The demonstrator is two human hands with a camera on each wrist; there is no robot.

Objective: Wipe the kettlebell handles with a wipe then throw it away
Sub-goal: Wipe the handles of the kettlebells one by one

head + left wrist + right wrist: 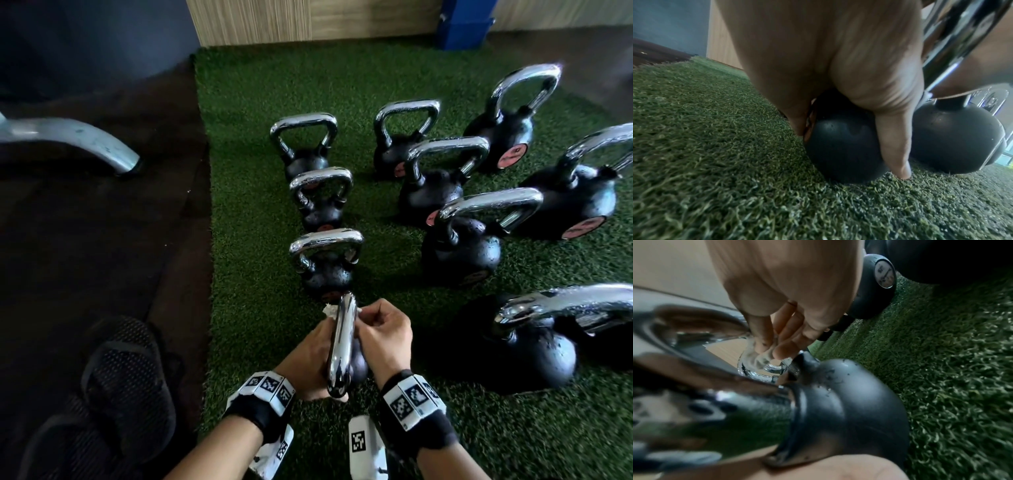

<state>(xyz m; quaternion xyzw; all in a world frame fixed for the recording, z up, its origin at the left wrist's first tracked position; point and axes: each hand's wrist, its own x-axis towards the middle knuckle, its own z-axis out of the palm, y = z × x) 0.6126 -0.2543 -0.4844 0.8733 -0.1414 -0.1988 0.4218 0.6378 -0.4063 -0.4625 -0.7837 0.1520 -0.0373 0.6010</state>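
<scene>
The nearest kettlebell [356, 368] stands on the green turf [260, 308] between my hands, its chrome handle [342, 339] seen end-on. My left hand [310, 349] grips the black ball [838, 146] from the left, the thumb [894, 146] running down its near side. My right hand [380, 325] pinches a white wipe [328, 311] around the far leg of the handle. In the right wrist view the fingertips [783, 350] press the wipe [760, 356] onto the chrome just above the ball [849, 402]. Most of the wipe is hidden by the fingers and the handle.
Several more chrome-handled kettlebells stand in rows ahead and to the right, the closest [325, 263] just beyond my hands and a large one [537, 342] at the right. A black shoe [126, 377] rests on the dark floor to the left, near a metal machine foot [85, 144].
</scene>
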